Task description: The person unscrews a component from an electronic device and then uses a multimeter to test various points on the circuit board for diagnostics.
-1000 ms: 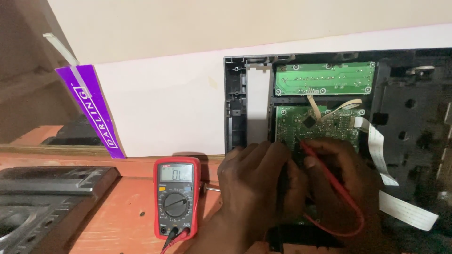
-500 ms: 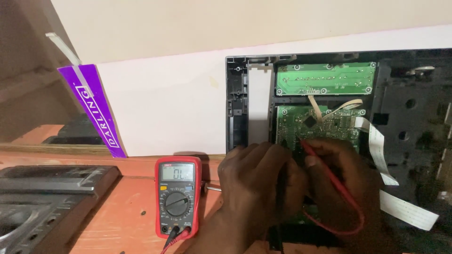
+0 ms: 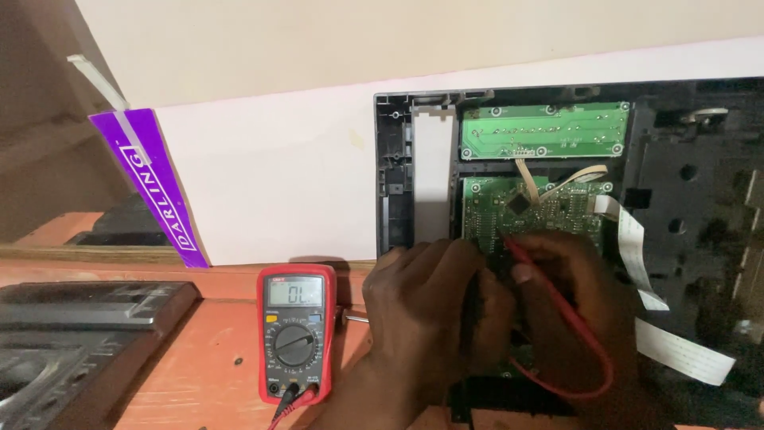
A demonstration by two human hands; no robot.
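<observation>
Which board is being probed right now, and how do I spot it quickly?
Find the open black device housing leaning against the white sheet. Two green circuit boards sit stacked inside it; the probed one is the lower circuit board, just above the left hand and right hand. Unlike the plain upper circuit board, it carries a black square chip and meets the red probe.

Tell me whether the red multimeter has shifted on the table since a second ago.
No. The red multimeter sits in the same spot on the orange table, just left of the left hand, below the white board's edge.

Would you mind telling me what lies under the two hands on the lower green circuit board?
The left hand and right hand cover the lower green circuit board; what lies beneath is hidden.
</observation>
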